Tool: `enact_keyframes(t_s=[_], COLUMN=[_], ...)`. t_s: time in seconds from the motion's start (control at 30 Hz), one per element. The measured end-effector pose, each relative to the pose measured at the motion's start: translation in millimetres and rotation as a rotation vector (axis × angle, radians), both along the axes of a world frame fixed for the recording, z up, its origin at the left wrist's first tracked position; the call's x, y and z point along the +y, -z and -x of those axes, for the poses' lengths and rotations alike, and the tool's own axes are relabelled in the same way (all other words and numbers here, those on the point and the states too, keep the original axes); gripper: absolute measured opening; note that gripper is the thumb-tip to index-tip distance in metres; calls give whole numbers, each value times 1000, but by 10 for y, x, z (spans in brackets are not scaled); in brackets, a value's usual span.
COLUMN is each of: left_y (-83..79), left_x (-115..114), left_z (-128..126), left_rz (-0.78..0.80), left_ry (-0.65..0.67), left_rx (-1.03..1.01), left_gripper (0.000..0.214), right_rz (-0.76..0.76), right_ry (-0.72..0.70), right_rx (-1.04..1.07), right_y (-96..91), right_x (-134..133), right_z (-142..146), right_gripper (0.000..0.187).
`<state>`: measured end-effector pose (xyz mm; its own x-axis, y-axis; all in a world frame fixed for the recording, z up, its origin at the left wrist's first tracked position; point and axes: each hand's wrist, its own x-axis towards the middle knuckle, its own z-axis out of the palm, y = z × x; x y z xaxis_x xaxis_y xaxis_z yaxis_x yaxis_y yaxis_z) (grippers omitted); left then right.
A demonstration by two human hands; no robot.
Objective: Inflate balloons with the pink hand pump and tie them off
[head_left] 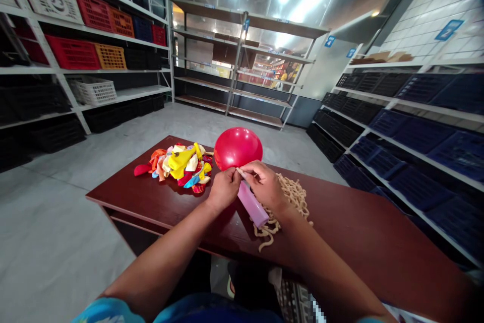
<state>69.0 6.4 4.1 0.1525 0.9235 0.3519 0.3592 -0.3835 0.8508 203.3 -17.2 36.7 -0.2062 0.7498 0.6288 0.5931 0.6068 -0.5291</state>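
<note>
An inflated red balloon [238, 147] stands just beyond my hands, its neck end toward me. My left hand [224, 189] is closed in a pinch at that neck, which the fingers mostly hide. Fingertips of my right hand [264, 184] meet the left ones there, pinching a short beige strand [241, 173]. Beneath the right hand lies a pink-purple tube [254, 206], perhaps a hand pump. A heap of beige, cord-like strands [293, 194] spreads beside and partly under the right wrist. Left of the balloon sits a pile of limp, uninflated balloons [183, 164] in several colours.
Everything lies on a dark red-brown table [340, 227]. Metal shelving [236, 66] stands along the back. A rack with coloured crates [79, 53] lines the left side, and one with dark crates [408, 156] the right. Grey floor [56, 212] surrounds the table.
</note>
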Motion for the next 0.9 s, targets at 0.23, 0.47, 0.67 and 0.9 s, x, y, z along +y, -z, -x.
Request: enact_keyframes(t_s=[0.23, 0.47, 0.67, 0.9], left_y=[53, 83, 49, 22], left_x=[45, 35, -29, -63], left_z=[-30, -27, -33, -42], left_rz=[134, 5, -127, -96], left_ry=[51, -34, -124, -137], left_rx=[-210, -9, 331, 503], left_gripper=[38, 30, 28, 28], right_rz=[54, 409, 770, 724], right_ry=[-133, -60, -79, -58], right_rx=[87, 322, 475, 468], right_y=[39, -35, -29, -28], right_x=[13, 11, 47, 7], right_z=[-30, -3, -26, 49], right_gripper=[12, 13, 15, 5])
